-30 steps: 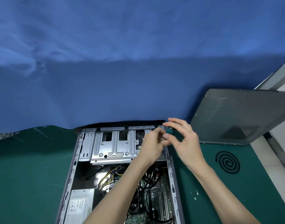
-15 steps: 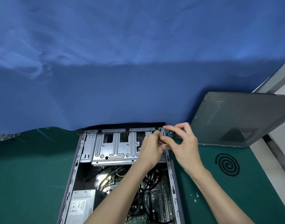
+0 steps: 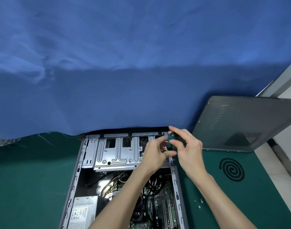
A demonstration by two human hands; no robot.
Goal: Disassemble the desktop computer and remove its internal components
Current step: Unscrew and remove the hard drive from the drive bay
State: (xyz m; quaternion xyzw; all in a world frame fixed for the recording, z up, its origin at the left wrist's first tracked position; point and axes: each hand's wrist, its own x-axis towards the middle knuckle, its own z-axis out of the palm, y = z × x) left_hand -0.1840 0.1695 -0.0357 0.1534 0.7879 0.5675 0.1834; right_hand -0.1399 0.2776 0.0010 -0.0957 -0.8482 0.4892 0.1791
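An open desktop computer case (image 3: pixel 75 176) lies flat on a green mat. A silver metal drive cage (image 3: pixel 115 152) spans its far end. Below that I see yellow cables (image 3: pixel 111 184), the power supply (image 3: pixel 82 212) at lower left and the motherboard (image 3: pixel 163 205) at lower right. My right hand (image 3: pixel 187 151) grips a screwdriver with a teal handle (image 3: pixel 172 140) held upright over the cage's far right corner. My left hand (image 3: pixel 155 154) pinches low on the screwdriver, just beneath the handle. The tip is hidden by my fingers.
The removed grey side panel (image 3: pixel 240 124) leans at the right against a blue cloth backdrop (image 3: pixel 125 63). A black spiral mark (image 3: pixel 232 170) is printed on the green mat (image 3: pixel 29 179). Loose small screws (image 3: pixel 199 204) lie right of the case.
Both hands stay at the cage's far right corner. My right fingers have shifted around the teal handle, which now shows more.
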